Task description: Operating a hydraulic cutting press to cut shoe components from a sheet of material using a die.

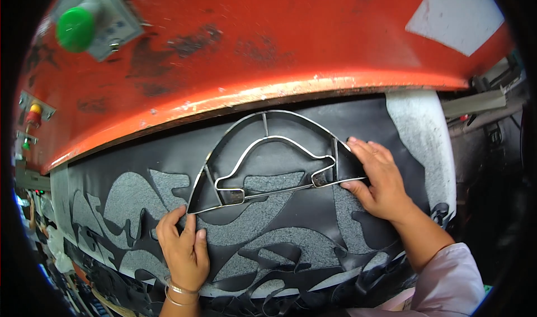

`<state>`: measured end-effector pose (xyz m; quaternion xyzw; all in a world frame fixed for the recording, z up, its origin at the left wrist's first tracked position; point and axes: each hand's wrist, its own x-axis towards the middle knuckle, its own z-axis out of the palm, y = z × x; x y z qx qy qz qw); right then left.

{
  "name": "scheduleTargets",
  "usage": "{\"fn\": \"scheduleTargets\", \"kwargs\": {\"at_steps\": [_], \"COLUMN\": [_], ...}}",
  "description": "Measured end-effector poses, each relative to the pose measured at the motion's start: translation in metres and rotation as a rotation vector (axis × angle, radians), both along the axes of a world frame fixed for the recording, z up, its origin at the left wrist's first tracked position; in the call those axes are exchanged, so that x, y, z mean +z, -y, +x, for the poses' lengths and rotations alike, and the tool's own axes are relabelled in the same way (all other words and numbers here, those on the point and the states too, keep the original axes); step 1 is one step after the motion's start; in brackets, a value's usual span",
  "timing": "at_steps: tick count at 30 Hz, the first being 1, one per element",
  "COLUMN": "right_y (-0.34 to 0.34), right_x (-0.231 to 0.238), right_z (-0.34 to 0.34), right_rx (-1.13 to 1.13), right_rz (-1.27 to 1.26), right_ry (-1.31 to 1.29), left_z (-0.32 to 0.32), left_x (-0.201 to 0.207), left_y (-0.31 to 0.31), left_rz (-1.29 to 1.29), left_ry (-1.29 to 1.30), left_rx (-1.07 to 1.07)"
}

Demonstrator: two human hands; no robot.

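A metal cutting die [266, 125], a tall arch of steel strip with a curved inner strip and short braces, lies on a black sheet [366, 121]. My right hand [380, 180] grips its right corner, thumb on the near edge and fingers on the outer curve. At the die's left corner, the fingers of my left hand [184, 250] close on the pointed tip. The sheet has several curved cut-outs, through which a grey rough surface [128, 199] shows. My left wrist wears thin bangles [182, 290].
A red machine head [224, 43] spans the far side, its lower edge close behind the die. It carries a green push button [76, 29] and a red-and-yellow knob [34, 114]. Black offcut strips [313, 294] hang along the near edge.
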<state>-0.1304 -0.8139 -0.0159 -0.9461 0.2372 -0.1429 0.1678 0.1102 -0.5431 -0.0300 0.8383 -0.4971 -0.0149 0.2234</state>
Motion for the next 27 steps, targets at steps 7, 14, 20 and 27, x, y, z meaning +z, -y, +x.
{"fn": "scheduleTargets", "kwargs": {"at_steps": [7,14,20,27], "right_y": [0.005,0.005,0.006,0.003], "right_x": [-0.001,-0.003,-0.004,-0.002], "right_z": [0.004,-0.001,-0.005,0.006], "right_rx": [0.023,0.041,0.047,0.071], "right_rz": [0.043,0.036,0.030,-0.009], "right_ry": [0.011,0.034,-0.005,-0.050], "left_z": [0.003,-0.002,0.000,0.005], "left_x": [-0.003,-0.003,-0.010,-0.005], "left_y": [-0.010,-0.008,-0.012,-0.008], "left_rz": [0.137,0.106,0.058,0.037], "left_ry": [-0.049,-0.054,-0.077,-0.058], "left_rx": [0.007,0.055,0.029,0.031]}}
